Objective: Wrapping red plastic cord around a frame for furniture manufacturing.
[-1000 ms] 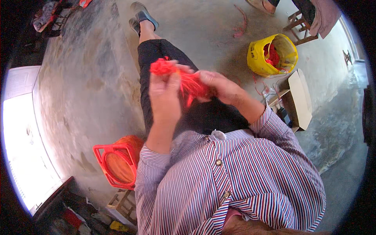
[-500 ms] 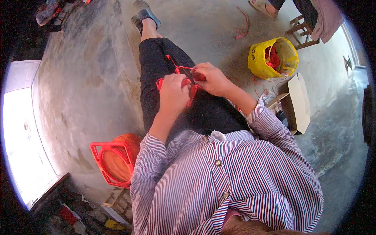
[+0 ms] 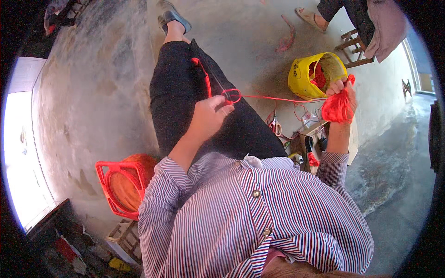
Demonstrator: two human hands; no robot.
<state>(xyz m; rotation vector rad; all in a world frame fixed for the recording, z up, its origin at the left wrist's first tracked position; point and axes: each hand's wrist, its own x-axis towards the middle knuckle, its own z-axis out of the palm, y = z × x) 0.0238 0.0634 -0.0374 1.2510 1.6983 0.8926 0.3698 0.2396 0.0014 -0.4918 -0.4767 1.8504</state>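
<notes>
Above my thighs, my left hand [image 3: 212,116] is closed in a pinch on the near end of a dark slender rod [image 3: 214,76]. A loop of red cord [image 3: 235,96] circles that end, and more red cord lies along the rod toward the knee. Out to the right, my right hand [image 3: 337,86] grips a loose bundle of red yarn [image 3: 336,109]. Its palm is partly hidden behind the yarn. A taut red strand [image 3: 282,98] spans the space between the two hands, passing just below the yellow bucket.
The yellow bucket [image 3: 299,81] holds red yarn, beyond my right hand. Scissors [image 3: 275,127] and an opened cardboard box [image 3: 353,139] lie right of my legs. At left stands an orange-red basket-like container [image 3: 121,185]. Another person's foot [image 3: 313,19] shows near a wooden stool [image 3: 353,46].
My right hand has swung away from my left, out to the right with the yarn bundle, drawing the strand tight. My left hand stays over my lap, slightly lower.
</notes>
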